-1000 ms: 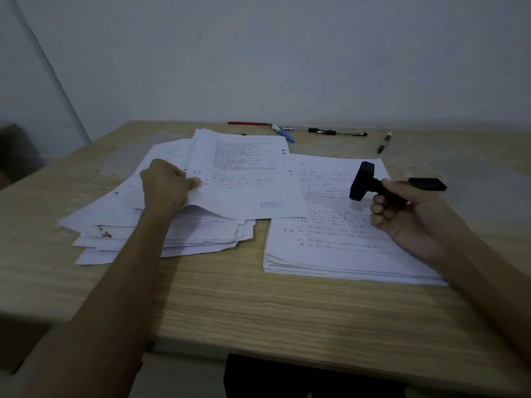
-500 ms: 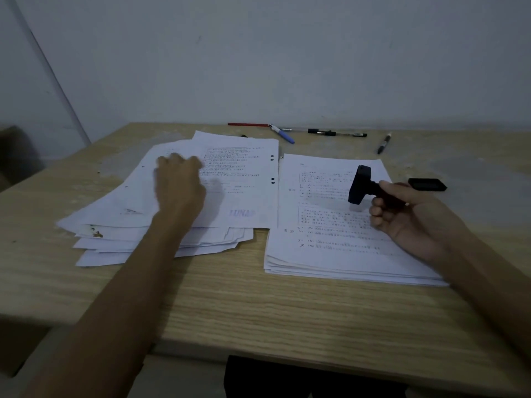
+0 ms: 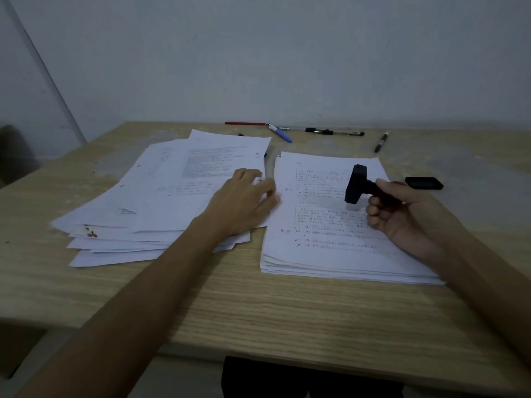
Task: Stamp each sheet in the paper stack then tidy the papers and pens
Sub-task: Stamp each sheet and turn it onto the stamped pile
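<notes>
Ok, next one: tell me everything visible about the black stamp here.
The stamp is black all over and looks like plastic: a blocky rectangular head on a narrower neck and handle. The right hand grips the handle, fingers curled round it, holding it tipped sideways so the head faces left. It hangs in the air above the neat paper stack, not touching the top sheet. Its printing face is not visible.

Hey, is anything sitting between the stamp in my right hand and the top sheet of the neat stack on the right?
Nothing visible. The stamp, held by the right hand, hangs over the top sheet of the neat stack, with bare printed paper beneath. The left hand rests on the loose pile, fingers near that sheet's left edge, clear of the stamp.
</notes>
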